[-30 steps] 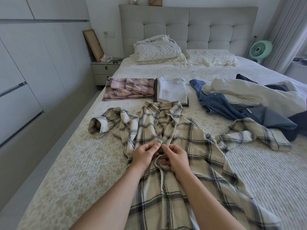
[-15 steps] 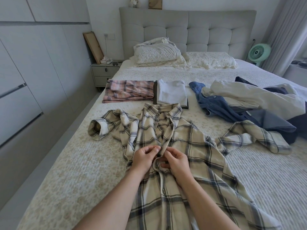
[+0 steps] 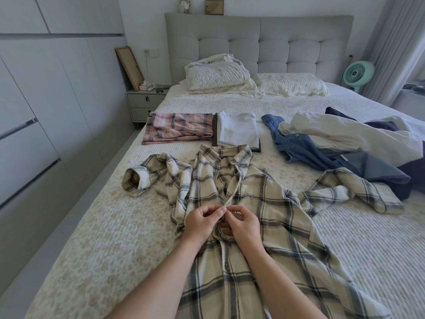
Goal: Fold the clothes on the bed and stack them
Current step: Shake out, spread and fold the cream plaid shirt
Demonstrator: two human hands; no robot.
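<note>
My left hand (image 3: 202,221): pinching the plaid shirt (image 3: 264,203) placket.
My right hand (image 3: 243,223): pinching the same placket.
Folded stacks (image 3: 181,127): twelve o'clock.

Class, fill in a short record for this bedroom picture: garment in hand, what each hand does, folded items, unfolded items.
garment in hand: cream and grey plaid button shirt, spread on the bed
left hand: pinches the shirt's front edge
right hand: pinches the opposite edge
folded items: pink plaid garment; white top
unfolded items: blue denim garment; cream garment
</note>
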